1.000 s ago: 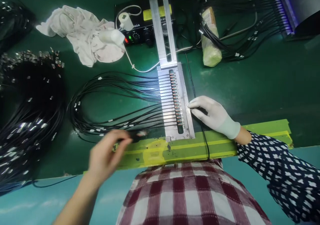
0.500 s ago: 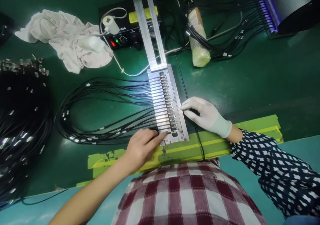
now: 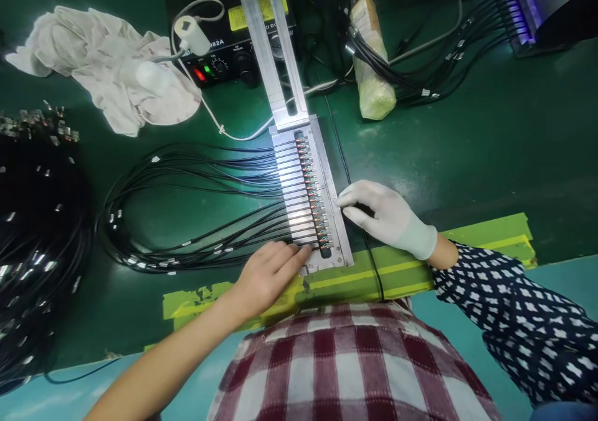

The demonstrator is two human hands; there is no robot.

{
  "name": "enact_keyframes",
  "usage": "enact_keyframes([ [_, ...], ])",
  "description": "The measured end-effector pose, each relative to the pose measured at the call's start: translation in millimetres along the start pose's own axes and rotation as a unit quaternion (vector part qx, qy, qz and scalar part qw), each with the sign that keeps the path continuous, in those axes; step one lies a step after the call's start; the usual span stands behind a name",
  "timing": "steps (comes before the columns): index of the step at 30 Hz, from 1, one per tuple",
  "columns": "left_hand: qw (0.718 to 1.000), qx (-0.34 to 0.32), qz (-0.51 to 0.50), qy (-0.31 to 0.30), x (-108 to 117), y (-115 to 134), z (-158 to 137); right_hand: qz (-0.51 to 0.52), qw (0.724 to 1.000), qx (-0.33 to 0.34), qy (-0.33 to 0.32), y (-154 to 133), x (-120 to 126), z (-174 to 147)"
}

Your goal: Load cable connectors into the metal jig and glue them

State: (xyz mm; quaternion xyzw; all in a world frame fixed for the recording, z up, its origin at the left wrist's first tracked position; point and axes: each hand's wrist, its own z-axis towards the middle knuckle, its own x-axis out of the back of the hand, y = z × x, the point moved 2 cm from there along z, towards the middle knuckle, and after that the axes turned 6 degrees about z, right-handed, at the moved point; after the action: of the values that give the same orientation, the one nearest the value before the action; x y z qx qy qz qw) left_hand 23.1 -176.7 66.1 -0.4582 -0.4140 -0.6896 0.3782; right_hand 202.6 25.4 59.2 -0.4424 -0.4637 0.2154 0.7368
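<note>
A dark-green tabletop (image 3: 467, 159), edged with yellow-green tape (image 3: 488, 234), overhangs turquoise floor (image 3: 572, 278).

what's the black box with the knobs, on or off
The black box looks on: its red light and green light are glowing.

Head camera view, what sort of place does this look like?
Probably a workshop or factory bench: black cables run side by side onto a metal fixture, a cable heap lies at the left, and a control box shows lit indicators.
</note>
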Motion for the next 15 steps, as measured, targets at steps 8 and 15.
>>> enact_keyframes([
  [8, 0.998, 0.061, 0.020, 0.005, -13, 1, -24, 0.005, 1.000, -0.006, 0.004, 2, 0, 1],
  [15, 0.995, 0.090, -0.023, 0.022, -8, 13, -15, 0.013, 1.000, -0.005, 0.016, 0, -3, -3],
])
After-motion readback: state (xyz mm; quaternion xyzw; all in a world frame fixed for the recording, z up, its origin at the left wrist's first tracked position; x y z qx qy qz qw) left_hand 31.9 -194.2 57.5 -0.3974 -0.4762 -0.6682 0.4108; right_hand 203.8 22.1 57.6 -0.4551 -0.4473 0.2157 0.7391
